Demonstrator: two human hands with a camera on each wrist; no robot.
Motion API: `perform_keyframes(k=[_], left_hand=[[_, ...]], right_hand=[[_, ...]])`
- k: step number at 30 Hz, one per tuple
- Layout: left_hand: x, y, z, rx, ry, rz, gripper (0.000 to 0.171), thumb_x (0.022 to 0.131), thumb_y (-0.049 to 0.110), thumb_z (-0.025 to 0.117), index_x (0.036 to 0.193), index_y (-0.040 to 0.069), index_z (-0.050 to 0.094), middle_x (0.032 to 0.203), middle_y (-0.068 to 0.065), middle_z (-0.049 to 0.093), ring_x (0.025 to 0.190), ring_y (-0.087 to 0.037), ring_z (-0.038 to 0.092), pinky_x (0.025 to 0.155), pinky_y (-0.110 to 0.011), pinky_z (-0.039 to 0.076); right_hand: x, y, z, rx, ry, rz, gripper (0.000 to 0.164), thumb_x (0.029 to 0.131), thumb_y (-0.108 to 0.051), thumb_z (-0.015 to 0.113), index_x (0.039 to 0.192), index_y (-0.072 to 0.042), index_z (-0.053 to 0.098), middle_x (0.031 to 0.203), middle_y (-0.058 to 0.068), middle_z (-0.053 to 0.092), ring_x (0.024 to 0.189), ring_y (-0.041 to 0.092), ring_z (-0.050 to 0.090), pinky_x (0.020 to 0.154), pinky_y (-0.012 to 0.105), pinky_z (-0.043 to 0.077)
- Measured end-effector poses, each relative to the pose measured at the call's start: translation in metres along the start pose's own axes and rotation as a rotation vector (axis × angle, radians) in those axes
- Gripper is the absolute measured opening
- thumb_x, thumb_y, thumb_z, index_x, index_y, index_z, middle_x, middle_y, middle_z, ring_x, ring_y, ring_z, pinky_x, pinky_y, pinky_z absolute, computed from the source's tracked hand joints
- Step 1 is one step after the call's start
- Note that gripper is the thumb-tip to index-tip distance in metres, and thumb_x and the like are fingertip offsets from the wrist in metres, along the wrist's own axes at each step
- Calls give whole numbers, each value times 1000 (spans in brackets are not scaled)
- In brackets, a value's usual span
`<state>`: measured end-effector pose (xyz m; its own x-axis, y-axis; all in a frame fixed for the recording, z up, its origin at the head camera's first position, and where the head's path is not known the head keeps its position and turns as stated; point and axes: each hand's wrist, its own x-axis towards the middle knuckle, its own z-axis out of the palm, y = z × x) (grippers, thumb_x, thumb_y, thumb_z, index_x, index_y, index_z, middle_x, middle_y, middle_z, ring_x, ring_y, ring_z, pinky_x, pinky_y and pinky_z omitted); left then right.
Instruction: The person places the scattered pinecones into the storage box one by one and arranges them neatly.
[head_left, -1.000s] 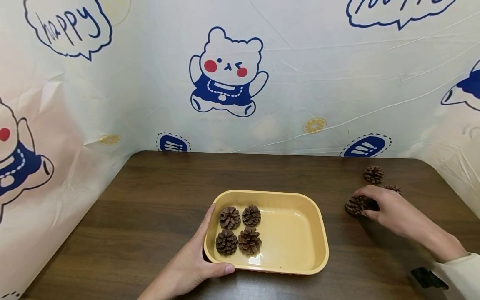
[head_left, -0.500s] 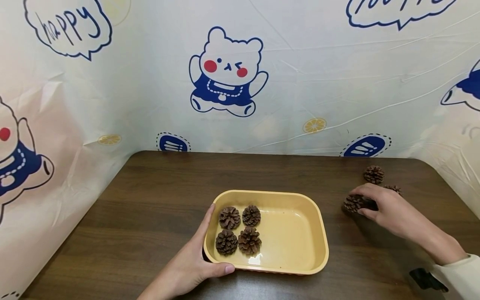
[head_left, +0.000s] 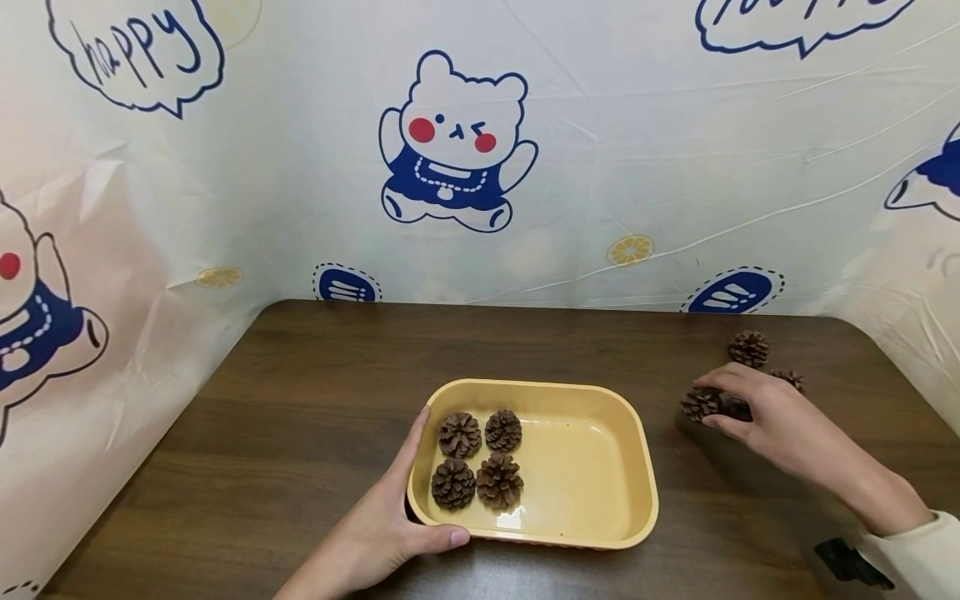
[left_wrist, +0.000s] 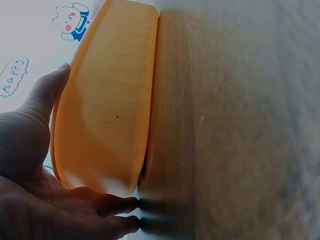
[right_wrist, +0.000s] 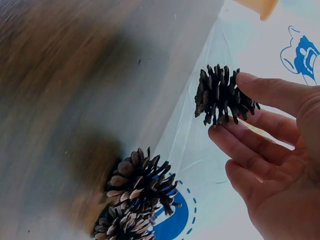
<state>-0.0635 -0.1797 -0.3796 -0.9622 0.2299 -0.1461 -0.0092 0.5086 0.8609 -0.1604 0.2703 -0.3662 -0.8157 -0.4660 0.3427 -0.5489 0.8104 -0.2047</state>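
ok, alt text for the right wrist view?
A right hand pinches a brown pine cone with its fingers. Two more pine cones sit lower in frame on a wooden table; part of a yellow tray shows at top.

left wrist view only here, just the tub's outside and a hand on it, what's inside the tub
Observer: Four pine cones sit grouped at the left end of the yellow tub.
Operator: ok and over on the right
Observer: The right hand pinches another pine cone.
Operator: anything else out there
Observer: Two more pine cones show on the table, toward its far right corner.
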Motion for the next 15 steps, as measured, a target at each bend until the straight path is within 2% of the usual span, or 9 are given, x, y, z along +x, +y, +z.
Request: perform_keyframes(k=[5, 11, 15], left_hand=[[0, 0, 0, -1, 1, -5, 138, 71, 43, 96, 168, 39, -2, 174, -11, 22, 152, -32, 33, 123, -61, 23], [0, 0, 0, -2, 0, -5, 139, 71, 43, 96, 168, 39, -3, 175, -10, 22, 152, -31, 33, 123, -61, 23], [0, 0, 0, 0, -1, -8, 139, 71, 43, 96, 168, 39, -3, 175, -10, 22, 152, -31, 33, 123, -60, 23]], right_hand=[[2, -6, 0, -17, 44, -33, 41, 76, -8, 91, 115, -9, 75, 108, 1, 73, 96, 26, 71, 78, 46, 57], [4, -15, -2, -28, 92, -59, 42, 73, -8, 92, 112, -9, 76, 106, 0, 73, 94, 24, 71, 76, 46, 59], [5, -22, -3, -12, 115, -68, 42, 73, -8, 92, 111, -10, 76, 106, -1, 73, 92, 21, 70, 74, 40, 58]])
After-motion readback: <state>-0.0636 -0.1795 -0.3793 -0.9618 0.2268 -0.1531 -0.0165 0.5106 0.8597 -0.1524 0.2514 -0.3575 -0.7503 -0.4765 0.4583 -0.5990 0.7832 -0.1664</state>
